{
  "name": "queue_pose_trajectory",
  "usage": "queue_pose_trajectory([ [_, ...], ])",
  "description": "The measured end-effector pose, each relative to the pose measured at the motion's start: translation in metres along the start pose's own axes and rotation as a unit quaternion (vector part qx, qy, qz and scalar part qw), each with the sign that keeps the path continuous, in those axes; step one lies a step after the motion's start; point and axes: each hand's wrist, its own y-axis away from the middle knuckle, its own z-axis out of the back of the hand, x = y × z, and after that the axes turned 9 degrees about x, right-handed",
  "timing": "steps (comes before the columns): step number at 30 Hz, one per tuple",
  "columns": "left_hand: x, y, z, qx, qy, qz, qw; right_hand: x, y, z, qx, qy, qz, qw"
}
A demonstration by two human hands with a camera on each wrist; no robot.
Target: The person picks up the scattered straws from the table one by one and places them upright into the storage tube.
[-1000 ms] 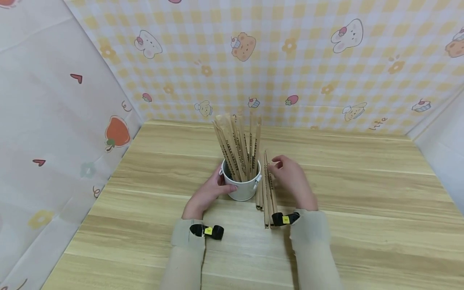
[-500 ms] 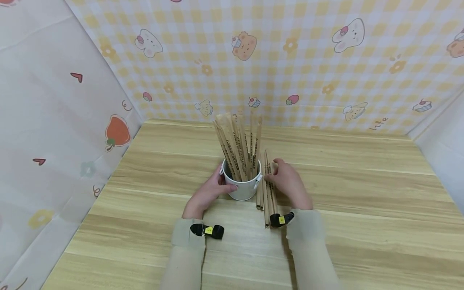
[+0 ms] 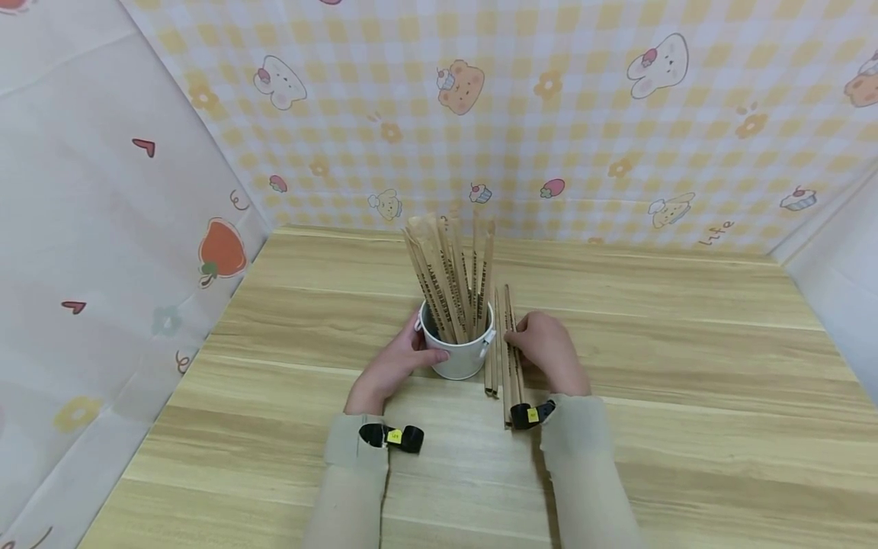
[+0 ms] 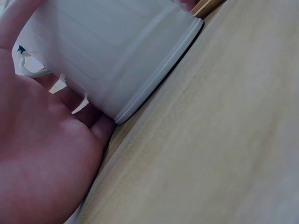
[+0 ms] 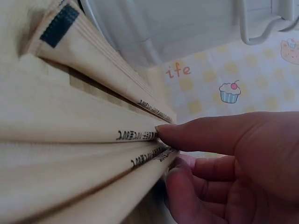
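A small white bucket (image 3: 461, 364) stands upright with several paper-wrapped straws (image 3: 449, 278) leaning inside it. My left hand (image 3: 392, 367) grips the bucket's left side, thumb across the front; in the left wrist view the fingers curl behind the white wall (image 4: 117, 51). To the bucket's right lie more wrapped straws (image 3: 506, 381) on the table. My right hand (image 3: 550, 349) pinches some of these between thumb and fingers. Up close in the right wrist view, the thumb (image 5: 201, 133) presses the printed paper of the straws (image 5: 84, 126); how many are held I cannot tell.
Next to the bucket's base, a separate pair of wrapped straws (image 3: 491, 381) lies between it and the pinched ones. Wood-grain table (image 3: 686, 343) extends on both sides. A yellow-checked cloth wall (image 3: 576, 137) closes off the back, a white one (image 3: 89, 229) the left.
My right hand has come down toward me onto the straws lying on the table and now pinches some, which have drawn closer together. My left hand and the bucket have stayed put.
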Motion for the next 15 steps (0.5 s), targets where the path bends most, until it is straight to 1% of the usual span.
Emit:
queue_pose_trajectory([
  [3, 0.000, 0.000, 0.000, 0.003, 0.004, -0.005, 1.0000, -0.002, 0.000, 0.002, 0.009, -0.009, -0.005, 1.000],
  [6, 0.000, -0.001, 0.000, 0.006, 0.008, -0.010, 0.9999, -0.004, 0.001, 0.004, 0.013, -0.008, -0.010, 1.000],
  [11, 0.001, -0.001, 0.000, 0.005, 0.008, -0.008, 0.9999, -0.007, 0.002, 0.008, 0.021, -0.003, -0.017, 1.000],
  [15, 0.002, -0.002, 0.001, 0.007, 0.005, -0.012, 0.9999, -0.008, 0.004, 0.012, 0.014, -0.013, -0.010, 1.000],
])
